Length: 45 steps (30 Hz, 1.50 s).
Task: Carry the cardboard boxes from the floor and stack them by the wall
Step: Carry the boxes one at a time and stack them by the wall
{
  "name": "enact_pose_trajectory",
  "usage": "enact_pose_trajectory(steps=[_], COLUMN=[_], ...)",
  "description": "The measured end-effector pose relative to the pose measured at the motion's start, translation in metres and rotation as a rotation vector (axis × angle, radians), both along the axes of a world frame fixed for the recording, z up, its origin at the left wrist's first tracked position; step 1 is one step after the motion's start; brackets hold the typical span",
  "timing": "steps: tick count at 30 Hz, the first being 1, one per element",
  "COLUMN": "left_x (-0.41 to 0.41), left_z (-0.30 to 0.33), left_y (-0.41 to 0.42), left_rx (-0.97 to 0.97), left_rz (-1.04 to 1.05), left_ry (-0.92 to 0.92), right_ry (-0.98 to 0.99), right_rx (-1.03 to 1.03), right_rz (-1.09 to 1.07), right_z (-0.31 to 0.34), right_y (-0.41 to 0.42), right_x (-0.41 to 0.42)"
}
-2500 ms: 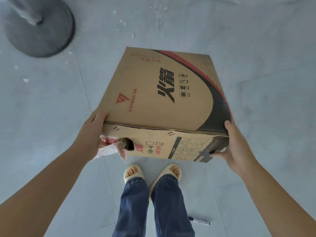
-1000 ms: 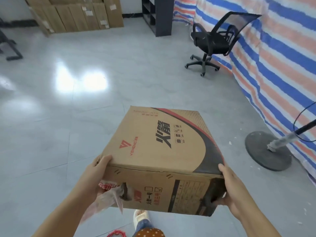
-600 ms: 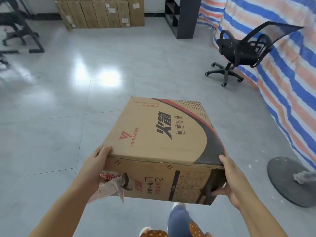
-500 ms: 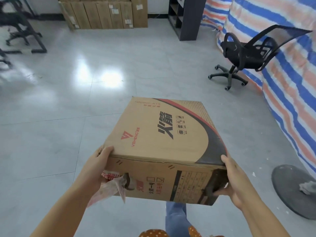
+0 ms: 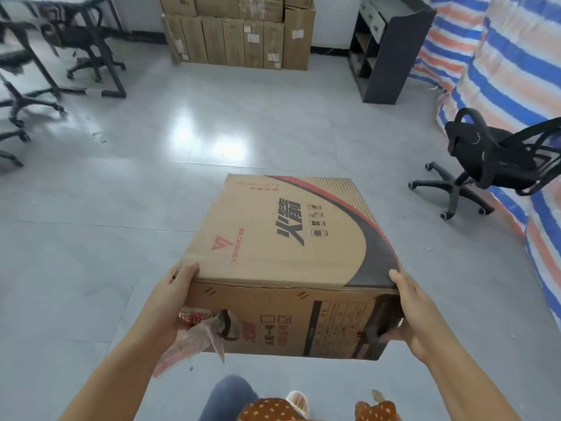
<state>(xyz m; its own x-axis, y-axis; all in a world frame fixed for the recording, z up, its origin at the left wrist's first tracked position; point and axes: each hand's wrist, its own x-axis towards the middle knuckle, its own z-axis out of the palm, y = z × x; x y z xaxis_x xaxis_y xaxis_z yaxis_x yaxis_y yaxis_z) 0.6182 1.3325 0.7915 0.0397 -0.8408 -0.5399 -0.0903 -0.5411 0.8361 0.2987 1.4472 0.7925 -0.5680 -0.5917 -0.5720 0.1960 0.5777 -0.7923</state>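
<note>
I carry a brown cardboard box (image 5: 282,238) with red and black print in front of me, off the floor. My left hand (image 5: 171,302) grips its near left corner, thumb on the top edge. My right hand (image 5: 409,308) grips the near right corner, fingers curled under the side. A loose strip of clear tape (image 5: 194,341) hangs from the box's near face. Far ahead, a stack of cardboard boxes (image 5: 239,34) stands against the white wall.
A black office chair (image 5: 485,159) stands at the right beside a striped blue, white and orange tarp (image 5: 516,62). A dark shelf unit (image 5: 385,50) is at the back right. Black desk frames and chairs (image 5: 60,56) fill the left. Open grey floor (image 5: 151,177) lies ahead.
The view has lifted from the floor and turned left; the boxes stacked at the wall are now straight ahead and nearer. Both hands hold the box as before.
</note>
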Motion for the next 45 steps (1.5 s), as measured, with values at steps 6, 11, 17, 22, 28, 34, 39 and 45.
enact_pose_trajectory(steps=[6, 11, 17, 22, 28, 34, 39, 45], left_x=[-0.013, -0.012, -0.003, -0.01, -0.038, -0.086, -0.134, -0.178], left_z=[-0.007, -0.012, 0.007, 0.016, 0.007, 0.001, 0.013, 0.019], left_y=[-0.099, -0.216, -0.357, -0.452, -0.554, -0.668, -0.763, -0.863], left_rx=[0.011, 0.015, 0.005, -0.019, 0.005, 0.02, -0.015, -0.016], left_rz=[0.108, 0.123, 0.112, 0.102, 0.093, 0.129, 0.133, 0.144], left_ry=[-0.014, -0.015, -0.012, -0.005, -0.003, -0.033, -0.028, -0.022], right_ry=[-0.031, -0.025, -0.045, -0.035, -0.044, -0.052, -0.047, -0.044], right_rx=[-0.007, -0.017, -0.036, -0.084, -0.06, -0.044, -0.057, -0.064], right_rz=[0.076, 0.07, 0.062, 0.064, 0.074, 0.112, 0.143, 0.155], right_z=[-0.009, -0.019, -0.002, 0.008, 0.0, -0.011, 0.001, 0.012], right_y=[-0.124, -0.242, -0.377, -0.466, -0.573, -0.699, -0.805, -0.907], right_x=[-0.021, -0.018, -0.01, -0.015, -0.046, -0.097, -0.148, -0.192])
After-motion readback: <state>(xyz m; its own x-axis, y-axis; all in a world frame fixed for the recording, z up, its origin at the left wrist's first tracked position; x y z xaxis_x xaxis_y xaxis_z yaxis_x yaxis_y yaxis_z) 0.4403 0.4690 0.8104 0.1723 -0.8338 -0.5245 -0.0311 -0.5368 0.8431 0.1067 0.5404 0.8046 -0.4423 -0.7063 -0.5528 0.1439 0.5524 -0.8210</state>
